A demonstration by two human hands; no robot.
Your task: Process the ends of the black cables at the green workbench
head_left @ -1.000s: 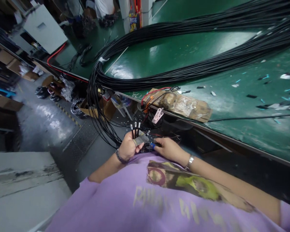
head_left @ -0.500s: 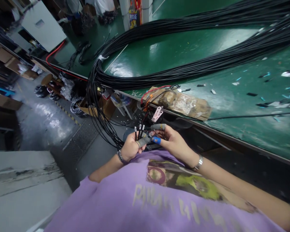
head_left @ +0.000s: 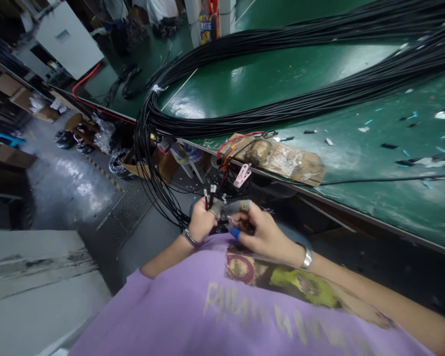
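My left hand (head_left: pixel 201 223) is closed around several black cables (head_left: pixel 211 198), whose pale stripped ends stick up above its fingers. A grey wrap covers its thumb. Close beside it, my right hand (head_left: pixel 261 232) has curled fingers, with a grey wrap on the index finger and a blue wrap on the thumb. Its fingertips are at a cable end near the left hand, but what they pinch is too small and blurred to make out. The cables run from the left hand up to a large black cable bundle (head_left: pixel 222 127) on the green table (head_left: pixel 356 207).
A taped cardboard piece (head_left: pixel 289 160) lies at the table edge, with a pink clip (head_left: pixel 242 175) and red and orange wires (head_left: pixel 228 148) beside it. Black and blue scraps (head_left: pixel 406 162) litter the right side. Beneath the table stands a cardboard box (head_left: pixel 166 165).
My right hand has shifted slightly down, and its thumb has dropped away from the left hand's fingers. The cable ends in my left hand have tilted and moved a little left and up.
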